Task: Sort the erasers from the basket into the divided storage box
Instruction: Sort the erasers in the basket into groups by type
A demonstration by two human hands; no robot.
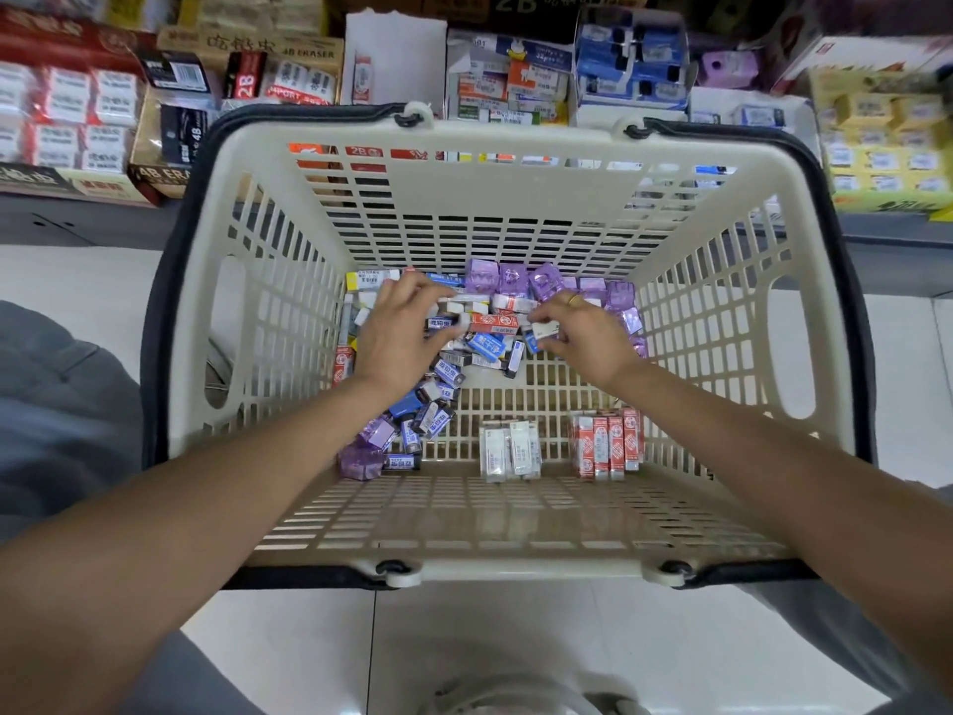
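Both forearms are seen bare, with no sleeves in view. A gold ring (574,299) is worn on a finger of the right hand (582,335). Grey trousers (62,405) are visible at nine o'clock.

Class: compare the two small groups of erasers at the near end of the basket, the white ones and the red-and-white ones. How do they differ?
The white erasers are plain white with faint print; the red-and-white erasers carry bold red sleeves. The white group sits mid-basket, the red-and-white group nearer the right wall. Both stand side by side in tidy rows on the basket floor, apart from the loose pile.
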